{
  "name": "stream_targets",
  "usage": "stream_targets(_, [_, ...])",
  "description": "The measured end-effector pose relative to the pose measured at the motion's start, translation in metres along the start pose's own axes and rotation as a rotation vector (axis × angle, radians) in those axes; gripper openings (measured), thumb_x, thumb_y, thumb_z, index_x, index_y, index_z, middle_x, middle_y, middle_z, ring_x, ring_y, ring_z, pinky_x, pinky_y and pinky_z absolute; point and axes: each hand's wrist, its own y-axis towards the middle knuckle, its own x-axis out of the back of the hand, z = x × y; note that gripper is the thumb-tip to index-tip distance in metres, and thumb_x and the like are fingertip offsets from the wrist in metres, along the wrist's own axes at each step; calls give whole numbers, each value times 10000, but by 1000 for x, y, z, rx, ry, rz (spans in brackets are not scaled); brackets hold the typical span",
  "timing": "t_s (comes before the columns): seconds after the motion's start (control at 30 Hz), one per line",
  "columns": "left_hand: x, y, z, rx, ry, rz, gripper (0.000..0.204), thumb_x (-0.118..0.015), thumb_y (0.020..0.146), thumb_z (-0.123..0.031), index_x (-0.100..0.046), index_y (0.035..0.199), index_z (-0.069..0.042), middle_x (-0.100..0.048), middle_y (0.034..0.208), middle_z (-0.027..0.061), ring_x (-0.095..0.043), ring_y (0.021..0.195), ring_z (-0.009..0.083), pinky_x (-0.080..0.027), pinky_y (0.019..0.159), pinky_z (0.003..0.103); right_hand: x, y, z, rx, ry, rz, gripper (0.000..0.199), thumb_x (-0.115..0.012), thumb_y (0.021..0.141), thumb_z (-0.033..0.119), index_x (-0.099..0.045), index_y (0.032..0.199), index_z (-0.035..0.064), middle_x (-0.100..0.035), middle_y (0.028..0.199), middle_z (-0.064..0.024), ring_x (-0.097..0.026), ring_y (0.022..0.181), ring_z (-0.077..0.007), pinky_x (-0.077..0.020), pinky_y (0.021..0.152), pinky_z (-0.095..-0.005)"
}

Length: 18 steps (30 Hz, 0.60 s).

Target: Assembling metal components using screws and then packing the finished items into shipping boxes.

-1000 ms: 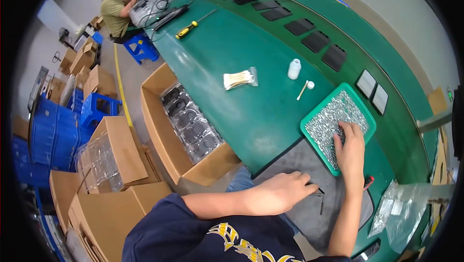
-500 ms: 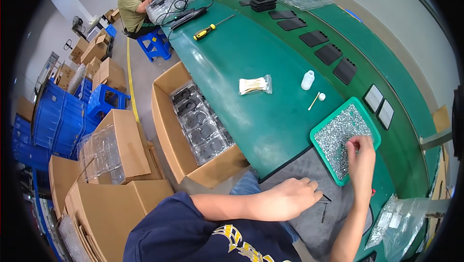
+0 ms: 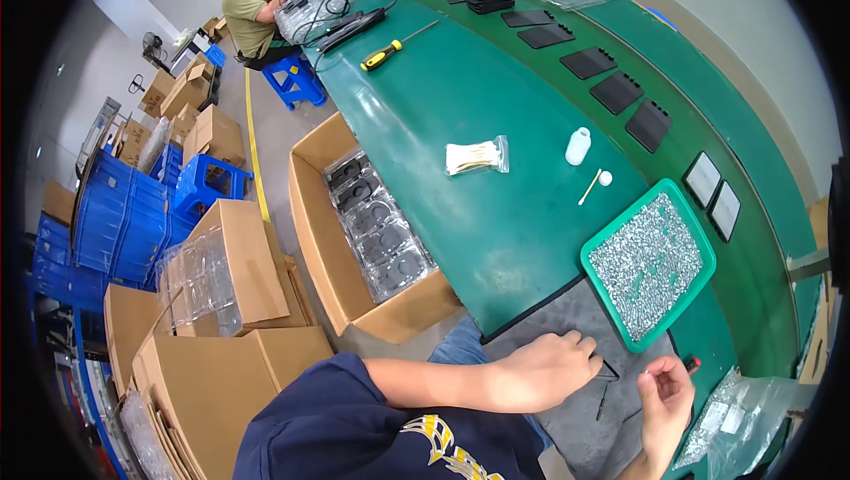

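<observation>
My right hand (image 3: 666, 398) is closed in a pinch just below the green tray, with a tiny pale speck at its fingertips, apparently one of the small silvery metal pieces (image 3: 646, 254). Those pieces cover the floor of the green plastic tray (image 3: 708, 269). On the grey cloth mat (image 3: 580, 312), my left hand (image 3: 556, 368) lies with fingers curled down. A thin black edged part (image 3: 611, 372) sticks out beside its fingertips; what lies under the palm is hidden. A red-tipped tool (image 3: 693, 363) shows partly behind my right hand.
Beyond the tray are a white bottle (image 3: 578, 146), a cotton swab (image 3: 590, 188), bagged swabs (image 3: 478, 157) and a yellow-black screwdriver (image 3: 382, 57). Black plates (image 3: 617, 92) line the right side. A cardboard box (image 3: 412, 307) stands left of the table; a person (image 3: 251, 6) sits farther off.
My right hand has come out of the tray, down toward the mat, still pinching. My left hand stays nearly in place. The whole view has shifted slightly.
</observation>
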Motion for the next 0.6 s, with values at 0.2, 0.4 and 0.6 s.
stream_targets(0.2, [17,5,-3,94,105,173,375,-582,838,-77,-565,1213,-79,-591,1067,111,-616,915,315,-534,744,389,-8,-13,-9,-175,35,10,152,-686,852,-51,-657,983,21,-642,900,-30,-543,747,-93,-452,689,-206])
stream_targets(0.4, [7,17,-1,88,67,28,389,-624,823,-42,-671,1206,-91,-628,1082,60,-630,917,268,-525,777,353,-6,-11,-17,-245,124,26,89,-690,881,-35,-694,959,8,-671,843,-10,-547,704,-55,-447,650,-185])
stream_targets(0.6, [-3,12,4,-2,73,-16,415,-617,807,-54,-634,1221,-45,-585,1037,100,-575,802,257,-505,641,344,-13,-13,-18,-343,102,95,136,-680,887,-76,-672,995,6,-655,887,-14,-572,763,-68,-469,718,-172])
